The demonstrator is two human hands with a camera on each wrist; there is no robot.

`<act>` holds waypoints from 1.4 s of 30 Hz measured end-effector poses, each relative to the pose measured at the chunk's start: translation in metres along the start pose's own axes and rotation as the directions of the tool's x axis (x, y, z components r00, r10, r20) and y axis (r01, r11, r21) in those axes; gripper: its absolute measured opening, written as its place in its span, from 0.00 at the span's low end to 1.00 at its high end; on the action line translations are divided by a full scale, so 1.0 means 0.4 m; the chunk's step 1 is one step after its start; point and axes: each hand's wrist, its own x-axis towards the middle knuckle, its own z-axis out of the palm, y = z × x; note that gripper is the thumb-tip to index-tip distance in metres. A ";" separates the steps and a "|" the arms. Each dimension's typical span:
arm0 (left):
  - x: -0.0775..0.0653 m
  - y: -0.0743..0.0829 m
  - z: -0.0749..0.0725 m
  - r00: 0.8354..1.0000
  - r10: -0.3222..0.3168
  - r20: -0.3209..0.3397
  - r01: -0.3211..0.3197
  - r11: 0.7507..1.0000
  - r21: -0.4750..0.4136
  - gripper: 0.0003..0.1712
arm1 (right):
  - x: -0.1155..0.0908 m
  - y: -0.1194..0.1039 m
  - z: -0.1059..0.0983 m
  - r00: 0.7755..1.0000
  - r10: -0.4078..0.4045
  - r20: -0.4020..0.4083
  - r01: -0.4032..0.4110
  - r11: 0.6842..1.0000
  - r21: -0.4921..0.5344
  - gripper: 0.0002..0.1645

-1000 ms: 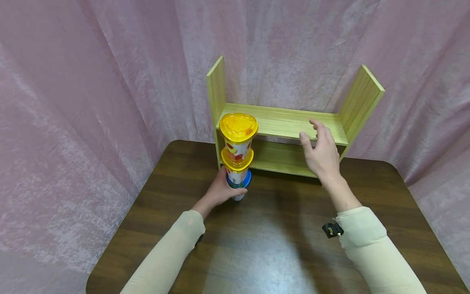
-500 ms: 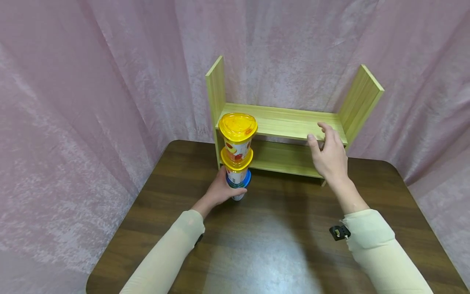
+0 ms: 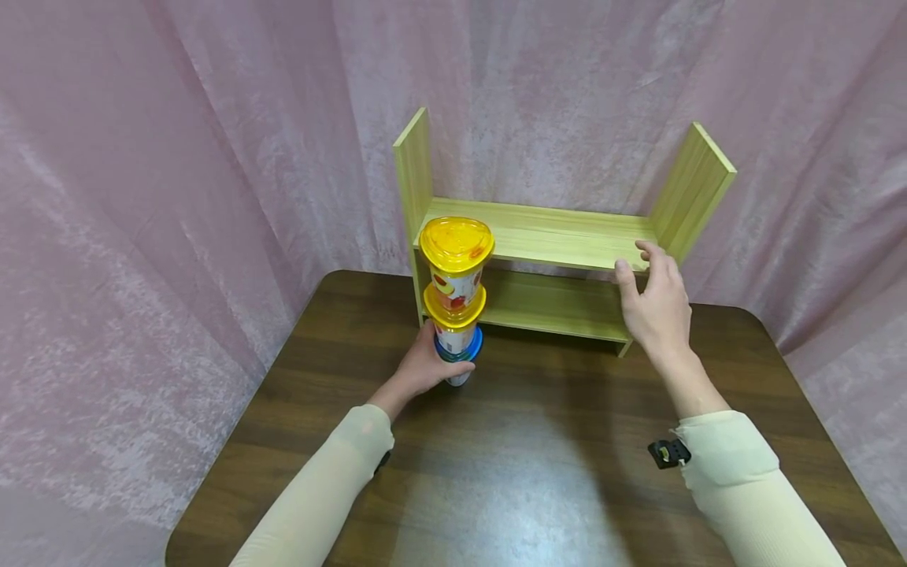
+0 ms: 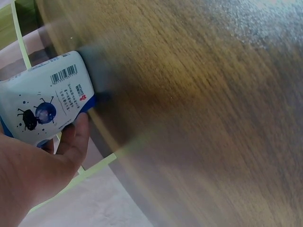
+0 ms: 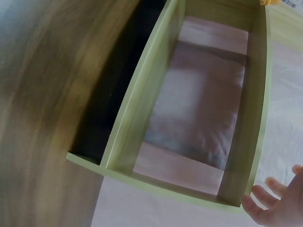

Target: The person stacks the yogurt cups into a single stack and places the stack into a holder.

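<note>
Three lidded cups stand stacked upright in front of the shelf's left end in the head view. The top cup (image 3: pixel 457 248) and the middle cup (image 3: pixel 453 313) have yellow lids and fruit-printed sides. Lowest is the blue-lidded cup (image 3: pixel 473 346), and my left hand (image 3: pixel 420 367) grips it, thumb across the near side. Up close in the left wrist view, this white cup (image 4: pixel 61 90) shows a barcode and a blueberry cartoon. My right hand (image 3: pixel 660 307) holds nothing; its fingers are spread and loosely bent near the front of the shelf's right end.
A pale wooden two-tier shelf (image 3: pixel 546 235) with tall side panels stands at the back of the dark brown table (image 3: pixel 510 457). Pink curtains (image 3: pixel 567 94) hang close behind and on both sides.
My right hand has moved to the right along the shelf front, away from the stack. My left hand and the stacked cups have stayed in place; the view shifts very slightly.
</note>
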 end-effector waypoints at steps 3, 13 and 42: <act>0.000 -0.002 -0.002 1.000 -0.006 0.000 0.006 1.000 0.004 0.57 | -0.004 0.007 -0.003 1.000 0.014 -0.023 -0.014 1.000 0.010 0.39; -0.001 -0.006 -0.004 1.000 0.005 -0.010 -0.005 1.000 0.011 0.56 | -0.005 0.037 -0.004 0.966 -0.024 -0.259 0.044 0.997 0.071 0.34; 0.000 -0.004 0.001 1.000 -0.002 -0.007 0.002 0.999 0.042 0.56 | 0.052 0.109 -0.009 0.918 0.189 -0.348 -0.170 0.982 0.083 0.28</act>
